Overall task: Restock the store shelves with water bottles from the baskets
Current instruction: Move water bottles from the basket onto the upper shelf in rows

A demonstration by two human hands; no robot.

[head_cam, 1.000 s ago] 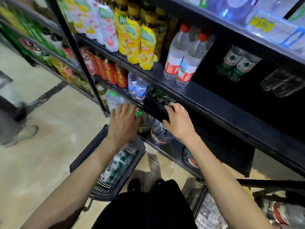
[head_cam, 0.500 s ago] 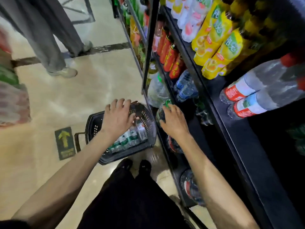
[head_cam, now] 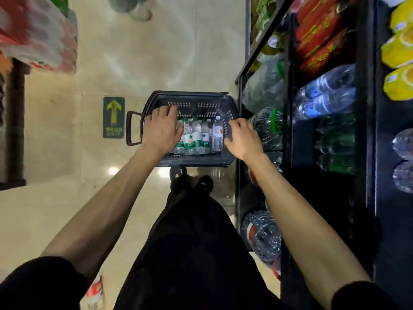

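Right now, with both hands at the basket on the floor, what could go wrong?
The bottles are packed side by side in the basket; pulling one with the left hand may drag its neighbours.
The right hand is close to the large jugs on the bottom shelf and may knock them.
The basket sits in the aisle, where the passer-by could trip on it.

Shop, drinks aisle: black shelves (head_cam: 364,130) right of frame packed with bottled drinks (head_cam: 326,101); shopping basket (head_cam: 190,94) centre; exit-arrow floor sticker (head_cam: 113,117) left.
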